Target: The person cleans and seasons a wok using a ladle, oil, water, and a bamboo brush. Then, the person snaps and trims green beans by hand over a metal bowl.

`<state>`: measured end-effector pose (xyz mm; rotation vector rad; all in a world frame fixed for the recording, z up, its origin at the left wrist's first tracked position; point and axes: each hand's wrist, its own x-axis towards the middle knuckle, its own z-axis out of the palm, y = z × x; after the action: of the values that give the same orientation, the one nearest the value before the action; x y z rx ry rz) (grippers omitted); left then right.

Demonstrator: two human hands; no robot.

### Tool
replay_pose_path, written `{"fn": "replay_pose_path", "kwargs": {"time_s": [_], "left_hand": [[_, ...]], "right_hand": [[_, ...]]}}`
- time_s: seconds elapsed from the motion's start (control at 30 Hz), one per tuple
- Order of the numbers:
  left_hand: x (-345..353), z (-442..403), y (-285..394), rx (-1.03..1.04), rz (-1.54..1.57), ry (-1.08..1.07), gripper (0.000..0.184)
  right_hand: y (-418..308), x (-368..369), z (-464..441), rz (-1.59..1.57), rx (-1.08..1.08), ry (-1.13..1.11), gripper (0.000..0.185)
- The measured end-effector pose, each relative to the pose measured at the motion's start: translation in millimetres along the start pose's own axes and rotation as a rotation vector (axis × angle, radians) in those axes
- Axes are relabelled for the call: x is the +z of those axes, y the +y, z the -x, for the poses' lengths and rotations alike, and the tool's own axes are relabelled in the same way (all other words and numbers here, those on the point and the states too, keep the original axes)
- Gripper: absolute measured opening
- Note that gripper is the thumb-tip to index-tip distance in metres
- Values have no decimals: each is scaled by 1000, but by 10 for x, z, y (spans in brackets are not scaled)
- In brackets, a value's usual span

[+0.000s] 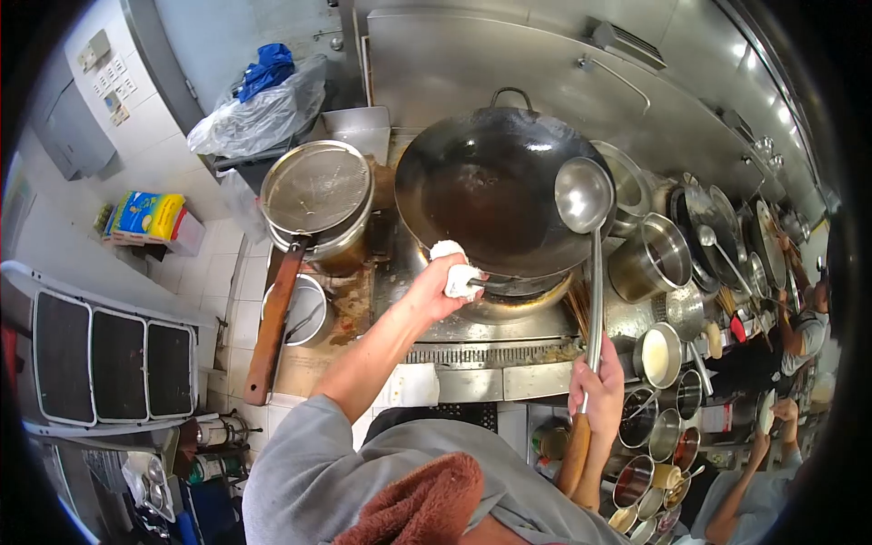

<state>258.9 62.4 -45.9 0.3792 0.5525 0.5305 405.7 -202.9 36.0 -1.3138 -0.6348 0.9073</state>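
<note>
My left hand [442, 289] is closed round a white cloth [458, 272] at the near rim of a large dark wok [490, 195], which tilts over the stove. Inside, the wok shows a dark brown, shiny surface. My right hand [597, 374] grips the long handle of a metal ladle [584, 195], partly wooden at its lower end. The ladle's bowl overlaps the wok's right edge in view; whether they touch is unclear.
A strainer [318, 186] rests on a pot at the left, above a white bucket [298, 309]. To the right are a steel pot [650, 259], a pan holding pale liquid [657, 356] and several containers. Other people work at the far right.
</note>
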Motion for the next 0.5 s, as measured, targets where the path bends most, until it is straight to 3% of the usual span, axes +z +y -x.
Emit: {"fn": "replay_pose_path", "kwargs": {"time_s": [0.5], "left_hand": [[-129,523,858,81,87,-131,5]], "right_hand": [[-440,876,-112,-35,-121,-89,59]]}}
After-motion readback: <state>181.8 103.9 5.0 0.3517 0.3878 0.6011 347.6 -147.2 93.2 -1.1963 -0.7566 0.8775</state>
